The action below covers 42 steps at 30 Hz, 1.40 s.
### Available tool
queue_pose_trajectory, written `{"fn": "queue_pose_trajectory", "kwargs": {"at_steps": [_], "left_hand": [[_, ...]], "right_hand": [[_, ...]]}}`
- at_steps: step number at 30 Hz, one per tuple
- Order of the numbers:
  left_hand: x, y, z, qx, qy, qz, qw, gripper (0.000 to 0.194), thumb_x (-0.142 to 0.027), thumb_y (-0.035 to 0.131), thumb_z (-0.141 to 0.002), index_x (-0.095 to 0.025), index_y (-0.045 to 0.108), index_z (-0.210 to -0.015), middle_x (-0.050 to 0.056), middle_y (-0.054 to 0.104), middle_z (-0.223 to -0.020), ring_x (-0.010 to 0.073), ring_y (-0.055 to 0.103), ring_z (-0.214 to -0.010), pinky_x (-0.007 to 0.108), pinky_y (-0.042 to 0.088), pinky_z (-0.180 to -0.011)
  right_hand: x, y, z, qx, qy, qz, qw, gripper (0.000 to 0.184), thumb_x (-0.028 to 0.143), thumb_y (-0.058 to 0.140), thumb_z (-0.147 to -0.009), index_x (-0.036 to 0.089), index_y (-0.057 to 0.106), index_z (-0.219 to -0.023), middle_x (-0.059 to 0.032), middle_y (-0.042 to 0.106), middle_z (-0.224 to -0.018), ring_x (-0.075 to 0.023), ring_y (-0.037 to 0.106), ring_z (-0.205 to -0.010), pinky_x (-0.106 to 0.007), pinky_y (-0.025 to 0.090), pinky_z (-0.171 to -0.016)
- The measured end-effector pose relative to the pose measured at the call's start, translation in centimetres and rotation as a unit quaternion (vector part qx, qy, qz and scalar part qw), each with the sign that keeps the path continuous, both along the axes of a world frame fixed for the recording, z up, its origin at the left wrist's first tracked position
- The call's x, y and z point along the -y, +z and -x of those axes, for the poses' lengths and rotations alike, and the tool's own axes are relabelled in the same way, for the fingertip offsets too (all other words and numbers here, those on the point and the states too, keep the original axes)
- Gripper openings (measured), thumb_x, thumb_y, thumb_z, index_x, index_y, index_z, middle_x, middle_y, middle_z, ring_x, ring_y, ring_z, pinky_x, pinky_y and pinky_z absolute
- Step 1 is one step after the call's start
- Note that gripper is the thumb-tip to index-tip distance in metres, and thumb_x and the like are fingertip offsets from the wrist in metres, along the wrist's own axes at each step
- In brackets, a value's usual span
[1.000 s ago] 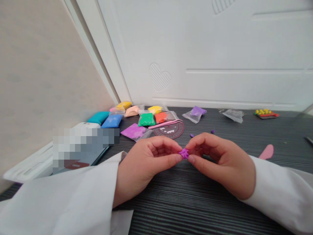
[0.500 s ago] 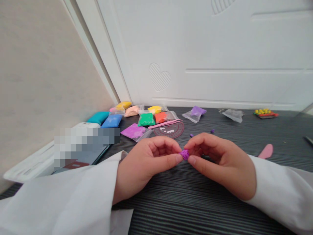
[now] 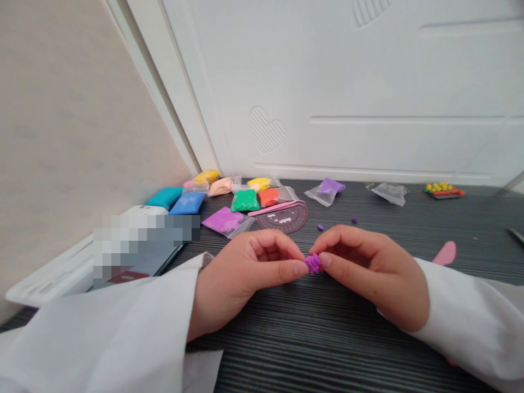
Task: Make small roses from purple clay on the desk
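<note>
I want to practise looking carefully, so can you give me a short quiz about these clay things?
1. True or false: the purple clay is pinched between the left hand and the right hand.
2. Fill in the colour: left of the orange bag lies the ___ bag.
3. How many small purple bits lie on the table beyond the hands? A) one B) two C) five

Key: 1 true; 2 green; 3 B
</note>
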<state>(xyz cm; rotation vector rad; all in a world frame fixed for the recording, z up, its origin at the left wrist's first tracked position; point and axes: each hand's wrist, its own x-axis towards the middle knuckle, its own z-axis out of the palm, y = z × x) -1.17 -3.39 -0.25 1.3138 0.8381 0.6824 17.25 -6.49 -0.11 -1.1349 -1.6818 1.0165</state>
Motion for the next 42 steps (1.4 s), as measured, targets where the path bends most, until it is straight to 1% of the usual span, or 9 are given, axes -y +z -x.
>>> {"fn": "queue_pose_trajectory", "kwargs": {"at_steps": [6,12,17,21,26,29,31,36,42], "left_hand": [[-0.06,0.28,0.06,-0.008,-0.010,0.003,1.000,0.015,-0.026,0.073,-0.068,-0.016,0.062,-0.071,-0.003,0.059,-0.068,0.0089,0.050,-0.067,0.021,0.035,-0.062],[0.06,0.31,-0.15,0.033,-0.010,0.012,0.999,0.008,-0.019,0.071,-0.070,-0.018,0.067,-0.076,-0.002,0.064,-0.073,0.0090,0.054,-0.070,0.021,0.038,-0.066],[0.09,0.09,-0.05,0.025,-0.007,0.025,0.999,0.005,-0.022,0.071,-0.071,-0.020,0.069,-0.075,-0.003,0.066,-0.073,0.0086,0.054,-0.071,0.021,0.038,-0.069],[0.12,0.05,0.05,0.020,0.005,0.016,1.000,0.005,-0.022,0.073,-0.069,-0.020,0.070,-0.073,-0.003,0.066,-0.073,0.0092,0.054,-0.072,0.022,0.038,-0.070],[0.01,0.20,0.10,0.020,0.005,0.018,1.000,0.005,-0.023,0.073,-0.069,-0.021,0.071,-0.073,-0.003,0.064,-0.071,0.0098,0.053,-0.070,0.023,0.037,-0.070],[-0.13,0.28,0.14,0.001,0.000,0.008,1.000,0.007,-0.026,0.071,-0.070,-0.021,0.071,-0.075,-0.003,0.063,-0.069,0.0103,0.052,-0.070,0.025,0.037,-0.071],[-0.17,0.28,0.16,-0.005,-0.003,0.003,1.000,0.007,-0.026,0.070,-0.072,-0.021,0.071,-0.076,-0.002,0.063,-0.071,0.0109,0.052,-0.072,0.026,0.037,-0.072],[-0.15,0.22,0.18,-0.001,-0.007,0.003,1.000,0.006,-0.026,0.069,-0.072,-0.020,0.069,-0.074,-0.002,0.062,-0.071,0.0109,0.052,-0.071,0.026,0.036,-0.071],[-0.17,0.30,0.12,0.004,-0.010,-0.016,1.000,0.006,-0.023,0.068,-0.073,-0.018,0.065,-0.072,-0.004,0.058,-0.067,0.0089,0.049,-0.068,0.024,0.035,-0.067]], "right_hand": [[0.01,0.05,0.03,-0.003,0.007,0.008,1.000,0.008,0.021,0.055,-0.079,0.019,0.062,-0.076,0.0032,0.057,-0.066,-0.0090,0.048,-0.060,-0.021,0.038,-0.055],[-0.02,-0.02,-0.01,0.002,0.007,0.009,1.000,0.009,0.024,0.054,-0.080,0.020,0.061,-0.075,0.0026,0.057,-0.066,-0.0099,0.048,-0.061,-0.022,0.038,-0.057],[0.00,0.06,0.06,-0.001,0.007,0.016,1.000,0.009,0.025,0.054,-0.079,0.019,0.060,-0.075,0.0027,0.056,-0.065,-0.0097,0.047,-0.061,-0.022,0.037,-0.056],[0.03,0.11,0.07,-0.004,0.003,0.023,1.000,0.010,0.026,0.055,-0.079,0.019,0.061,-0.074,0.0027,0.055,-0.063,-0.0095,0.046,-0.059,-0.022,0.035,-0.054],[0.09,0.02,0.06,-0.012,0.012,0.026,1.000,0.009,0.025,0.055,-0.080,0.019,0.061,-0.077,0.0016,0.057,-0.067,-0.0105,0.049,-0.062,-0.023,0.038,-0.057],[0.14,-0.02,0.10,-0.040,0.021,0.028,0.999,0.008,0.022,0.054,-0.080,0.019,0.061,-0.082,0.0017,0.061,-0.072,-0.0100,0.052,-0.066,-0.022,0.040,-0.061],[0.10,-0.07,0.10,-0.051,0.024,0.028,0.998,0.006,0.021,0.054,-0.080,0.020,0.061,-0.081,0.0024,0.062,-0.072,-0.0091,0.052,-0.066,-0.021,0.040,-0.061],[-0.22,-0.30,-0.10,-0.025,0.032,0.013,0.999,0.006,0.023,0.057,-0.079,0.021,0.061,-0.080,0.0024,0.061,-0.071,-0.0092,0.052,-0.065,-0.021,0.039,-0.059],[-0.37,-0.47,-0.29,-0.005,0.040,0.015,0.999,0.006,0.025,0.056,-0.080,0.021,0.061,-0.082,0.0020,0.061,-0.071,-0.0097,0.051,-0.064,-0.022,0.039,-0.057]]}}
